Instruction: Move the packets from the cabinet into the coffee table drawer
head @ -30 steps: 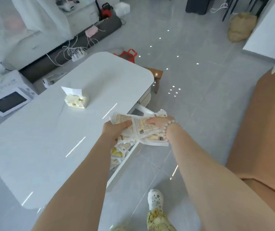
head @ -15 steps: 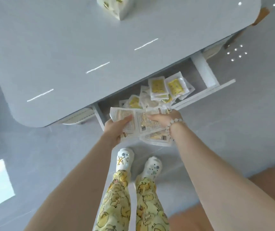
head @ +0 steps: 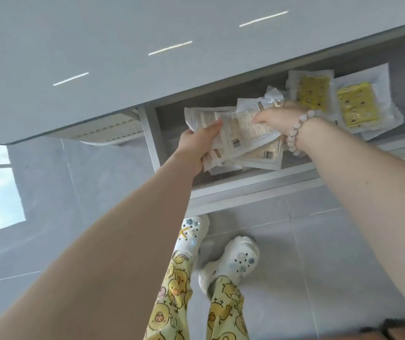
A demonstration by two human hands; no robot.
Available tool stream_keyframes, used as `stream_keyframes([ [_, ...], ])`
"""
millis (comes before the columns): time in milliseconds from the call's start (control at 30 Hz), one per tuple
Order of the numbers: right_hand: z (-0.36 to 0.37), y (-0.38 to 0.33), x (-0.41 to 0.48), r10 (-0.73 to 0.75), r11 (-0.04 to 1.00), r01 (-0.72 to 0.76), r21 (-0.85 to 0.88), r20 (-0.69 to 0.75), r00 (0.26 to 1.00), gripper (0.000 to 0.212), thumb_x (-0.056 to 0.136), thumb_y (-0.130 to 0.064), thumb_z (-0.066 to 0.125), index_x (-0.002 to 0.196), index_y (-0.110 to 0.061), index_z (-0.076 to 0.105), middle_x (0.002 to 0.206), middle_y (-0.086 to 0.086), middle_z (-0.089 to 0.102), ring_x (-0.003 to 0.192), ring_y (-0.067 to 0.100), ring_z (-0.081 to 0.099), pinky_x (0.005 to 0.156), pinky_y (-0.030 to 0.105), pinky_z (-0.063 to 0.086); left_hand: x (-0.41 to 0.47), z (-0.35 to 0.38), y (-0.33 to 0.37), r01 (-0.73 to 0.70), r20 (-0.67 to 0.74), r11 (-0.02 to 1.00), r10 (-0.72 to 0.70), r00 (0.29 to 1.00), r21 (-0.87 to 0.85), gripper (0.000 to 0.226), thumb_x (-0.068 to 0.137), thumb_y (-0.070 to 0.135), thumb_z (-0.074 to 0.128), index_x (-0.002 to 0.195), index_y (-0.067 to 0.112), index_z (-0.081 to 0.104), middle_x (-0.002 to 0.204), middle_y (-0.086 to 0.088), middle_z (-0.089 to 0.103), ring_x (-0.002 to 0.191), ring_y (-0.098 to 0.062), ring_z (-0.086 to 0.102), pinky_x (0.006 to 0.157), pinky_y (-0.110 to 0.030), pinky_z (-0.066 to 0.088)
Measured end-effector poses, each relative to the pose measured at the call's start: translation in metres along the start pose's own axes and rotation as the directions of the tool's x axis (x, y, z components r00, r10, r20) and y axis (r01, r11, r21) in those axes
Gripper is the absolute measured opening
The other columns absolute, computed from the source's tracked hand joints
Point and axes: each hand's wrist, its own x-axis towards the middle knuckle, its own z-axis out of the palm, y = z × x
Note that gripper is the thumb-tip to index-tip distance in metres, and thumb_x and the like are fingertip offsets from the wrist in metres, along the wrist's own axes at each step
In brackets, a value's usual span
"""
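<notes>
Two hands hold one fanned bundle of packets (head: 245, 133) over the open coffee table drawer (head: 258, 186). The left hand (head: 195, 149) grips the bundle at the side nearest the drawer's left wall, with the thumb lying across the top packet and the fingers curled underneath, out of sight. The right hand (head: 272, 119) pinches the bundle's opposite side, toward the back of the drawer, its fingers bent onto the printed faces. A bracelet of pale beads (head: 294, 136) circles that wrist.

The held packets are clear pouches with white printed labels and barcodes facing up. They overlap too much to count. Whether the lowest one touches the drawer floor cannot be told.

Toward the drawer's right end lie two yellow-filled packets (head: 313, 93) side by side, each a clear pouch with a yellow block inside. The one farther right rests on other pouches beneath it. A crumpled clear pouch (head: 271, 96) shows at the back of the drawer, just beyond the right hand. It cannot be told whether it is held or lying loose.

The drawer is pulled out from beneath the white coffee table top (head: 123, 57), which overhangs the drawer's back part. In front of the drawer, on the grey tiled floor (head: 319, 241), stand the person's feet in white clogs (head: 233, 258) studded with small charms, below yellow duckling-print trousers (head: 174, 290).
</notes>
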Motion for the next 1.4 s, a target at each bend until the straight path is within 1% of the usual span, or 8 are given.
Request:
stream_keyframes([
  [133, 0.026, -0.003, 0.034, -0.067, 0.980, 0.052, -0.194, -0.069, 0.995, 0.063, 0.091, -0.032, 0.061, 0.138, 0.001, 0.035, 0.138, 0.013, 0.046, 0.122, 0.025, 0.049, 0.089, 0.027, 0.041, 0.038, -0.008, -0.007, -0.021, -0.029, 0.999, 0.020, 0.999, -0.029, 0.032, 0.083, 0.022, 0.072, 0.106, 0.013, 0.052, 0.093, -0.005, 0.067, 0.080, -0.022, 0.068, 0.074, -0.039, 0.057],
  [433, 0.055, -0.014, 0.078, -0.287, 0.856, 0.209, -0.473, -0.098, 0.953, 0.064, 0.089, -0.041, 0.060, 0.139, -0.007, 0.038, 0.139, 0.009, 0.047, 0.127, 0.026, 0.046, 0.098, 0.030, 0.039, 0.086, -0.013, -0.022, -0.092, -0.199, 0.994, 0.079, 0.977, -0.057, 0.025, 0.080, 0.025, 0.076, 0.091, 0.021, 0.053, 0.090, 0.000, 0.067, 0.086, -0.022, 0.069, 0.081, -0.042, 0.058],
  [633, 0.058, -0.019, 0.094, -0.210, 0.867, 0.119, -0.483, -0.139, 0.968, 0.063, 0.082, -0.043, 0.068, 0.128, -0.006, 0.046, 0.126, 0.008, 0.055, 0.117, 0.023, 0.053, 0.077, 0.025, 0.038, 0.094, -0.009, -0.018, -0.257, -0.317, 0.920, 0.348, 0.882, 0.296, 0.035, 0.081, 0.029, 0.072, 0.111, 0.014, 0.061, 0.105, 0.001, 0.067, 0.096, -0.019, 0.065, 0.083, -0.035, 0.056],
  [800, 0.062, -0.022, 0.100, -0.154, 0.919, 0.100, -0.382, -0.115, 0.981, 0.067, 0.089, -0.024, 0.063, 0.143, -0.003, 0.028, 0.149, 0.016, 0.029, 0.137, 0.030, 0.030, 0.107, 0.032, 0.028, 0.100, -0.010, -0.015, -0.213, -0.324, 0.879, 0.368, 0.871, 0.427, 0.031, 0.079, 0.032, 0.072, 0.102, 0.013, 0.062, 0.091, 0.004, 0.061, 0.086, -0.016, 0.062, 0.068, -0.027, 0.055],
  [967, 0.076, -0.028, 0.090, -0.240, 0.867, 0.049, -0.496, -0.329, 0.913, 0.058, 0.086, -0.018, 0.066, 0.133, 0.000, 0.036, 0.136, 0.017, 0.042, 0.127, 0.028, 0.041, 0.097, 0.031, 0.039, 0.098, -0.010, -0.010, -0.163, -0.409, 0.837, 0.413, 0.814, 0.522, 0.065, 0.064, 0.038, 0.078, 0.116, 0.006, 0.053, 0.116, -0.008, 0.058, 0.104, -0.025, 0.060, 0.086, -0.038, 0.054],
  [1267, 0.060, -0.011, 0.027, -0.250, 0.866, 0.111, -0.488, -0.230, 0.940, 0.070, 0.089, -0.032, 0.061, 0.140, -0.001, 0.026, 0.142, 0.016, 0.033, 0.131, 0.028, 0.034, 0.103, 0.034, 0.036, 0.044, -0.017, -0.002, -0.057, -0.327, 0.749, 0.355, 0.876, 0.661, 0.086, 0.079, 0.021, 0.071, 0.145, 0.005, 0.019, 0.147, -0.010, 0.031, 0.129, -0.030, 0.042, 0.099, -0.037, 0.040],
  [1333, 0.042, -0.013, 0.005, -0.194, 0.909, 0.081, -0.408, -0.242, 0.951, 0.062, 0.091, -0.027, 0.056, 0.139, 0.000, 0.029, 0.138, 0.016, 0.038, 0.128, 0.028, 0.038, 0.102, 0.034, 0.037, 0.022, -0.021, 0.003, -0.017, -0.269, 0.726, 0.277, 0.922, 0.688, 0.079, 0.078, 0.024, 0.071, 0.141, 0.004, 0.029, 0.141, -0.012, 0.039, 0.122, -0.030, 0.048, 0.095, -0.035, 0.046],
  [1400, 0.026, -0.020, -0.022, -0.169, 0.937, 0.077, -0.341, -0.249, 0.954, 0.054, 0.092, -0.021, 0.053, 0.139, -0.002, 0.033, 0.135, 0.016, 0.043, 0.125, 0.028, 0.041, 0.099, 0.033, 0.039, -0.009, -0.023, 0.012, -0.011, -0.145, 0.689, 0.168, 0.975, 0.725, 0.070, 0.079, 0.030, 0.071, 0.137, 0.007, 0.039, 0.130, -0.009, 0.051, 0.100, -0.021, 0.056, 0.073, -0.026, 0.051],
])
